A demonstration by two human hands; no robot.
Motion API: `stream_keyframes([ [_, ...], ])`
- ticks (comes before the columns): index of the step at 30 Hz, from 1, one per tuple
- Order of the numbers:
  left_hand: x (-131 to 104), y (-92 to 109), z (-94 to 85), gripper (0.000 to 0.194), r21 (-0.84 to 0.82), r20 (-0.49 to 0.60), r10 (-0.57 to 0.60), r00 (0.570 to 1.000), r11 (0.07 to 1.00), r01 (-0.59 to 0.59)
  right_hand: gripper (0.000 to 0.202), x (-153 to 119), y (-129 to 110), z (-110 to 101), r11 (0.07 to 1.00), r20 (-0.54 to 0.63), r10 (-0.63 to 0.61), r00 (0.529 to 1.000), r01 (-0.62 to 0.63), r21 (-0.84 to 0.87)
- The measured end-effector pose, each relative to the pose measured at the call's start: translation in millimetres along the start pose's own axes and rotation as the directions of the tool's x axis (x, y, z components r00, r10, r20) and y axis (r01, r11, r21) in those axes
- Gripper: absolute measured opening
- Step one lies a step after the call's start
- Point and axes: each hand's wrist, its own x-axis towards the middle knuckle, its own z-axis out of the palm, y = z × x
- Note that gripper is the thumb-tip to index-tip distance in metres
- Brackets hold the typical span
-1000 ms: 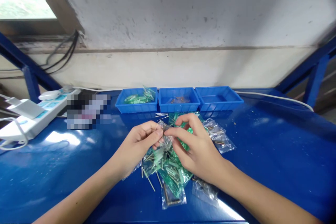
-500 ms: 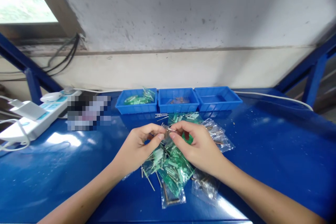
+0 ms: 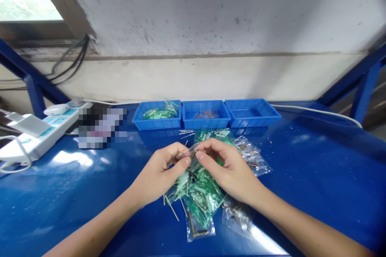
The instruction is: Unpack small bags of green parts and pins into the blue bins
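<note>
Between my two hands a small clear plastic bag [image 3: 190, 151] is pinched by its edges, above a pile on the blue table. My left hand [image 3: 165, 170] grips its left side with thumb and fingers. On the right side, the thumb and fingers of my right hand [image 3: 226, 164] are closed on it. Below lie green bags [image 3: 202, 196] with pale strips and thin metal pins. Clear bags with brown metal parts lie to the right [image 3: 253, 156], at the lower right [image 3: 238, 213] and at the front [image 3: 199, 227]. The bag's contents are too small to make out.
Three blue trays stand along the wall: the left one [image 3: 137, 122] holds green bags, the middle one [image 3: 205, 123] a few clear bags, the right one [image 3: 255, 121] nothing visible. A white power strip [image 3: 39, 140] and a pixelated object [image 3: 101, 128] are at left.
The clear bag between my fingers now shows more of its length, stretching over my left fingertips. Both hands remain in nearly the same place, and the view has shifted slightly.
</note>
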Motion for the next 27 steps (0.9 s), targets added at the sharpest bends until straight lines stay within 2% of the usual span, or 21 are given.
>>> stream_keyframes([
  [3,-0.4,-0.7,-0.4,0.012,0.029,0.007,0.012,1.000,1.000,-0.012,0.013,-0.1,-0.4,0.3,1.000,-0.031,-0.020,0.999,0.019,-0.022],
  [5,-0.5,-2.4,-0.3,0.012,0.030,-0.036,-0.006,0.999,1.000,0.007,0.012,-0.4,0.2,-0.1,0.995,-0.107,-0.082,0.991,0.075,-0.063],
  [7,-0.5,-4.3,0.3,0.019,-0.044,-0.082,-0.056,0.995,0.998,0.052,0.009,-1.4,1.4,-1.4,0.971,-0.211,-0.215,0.953,0.185,-0.152],
  [9,-0.7,-5.3,1.3,0.031,-0.234,-0.051,-0.101,0.994,0.968,0.087,0.009,-3.3,3.1,-2.5,0.909,-0.259,-0.382,0.887,0.311,-0.276],
  [12,-1.1,-3.7,2.2,0.038,-0.487,0.021,-0.059,0.998,0.871,0.062,0.017,-7.5,5.6,-1.7,0.789,-0.178,-0.559,0.810,0.453,-0.415],
  [15,-0.5,-1.0,-0.4,0.025,-0.420,-0.030,-0.023,0.999,0.907,0.008,0.025,-11.0,6.2,2.0,0.736,-0.073,-0.602,0.795,0.518,-0.436],
  [17,0.2,-0.4,-3.3,0.020,-0.301,-0.072,-0.020,0.997,0.954,-0.002,0.027,-11.2,5.0,3.8,0.766,-0.068,-0.573,0.817,0.503,-0.401],
  [19,0.5,-1.0,-5.4,0.016,-0.164,-0.125,0.004,0.992,0.986,-0.025,0.027,-9.6,3.0,3.7,0.839,-0.129,-0.492,0.861,0.429,-0.336],
  [22,-1.2,-2.4,-4.4,0.009,0.108,-0.205,0.148,0.967,0.986,-0.128,0.021,-5.5,0.3,0.4,0.968,-0.216,-0.236,0.947,0.210,-0.139],
  [25,-4.7,-3.4,0.2,0.005,0.340,-0.231,0.386,0.893,0.892,-0.297,0.028,-3.2,-2.5,-2.1,0.992,-0.145,0.031,0.989,-0.013,0.125],
  [27,-6.8,-4.1,3.2,0.009,0.447,-0.213,0.524,0.825,0.803,-0.394,0.035,-3.6,-4.9,-1.0,0.966,-0.072,0.090,0.993,-0.069,0.250],
])
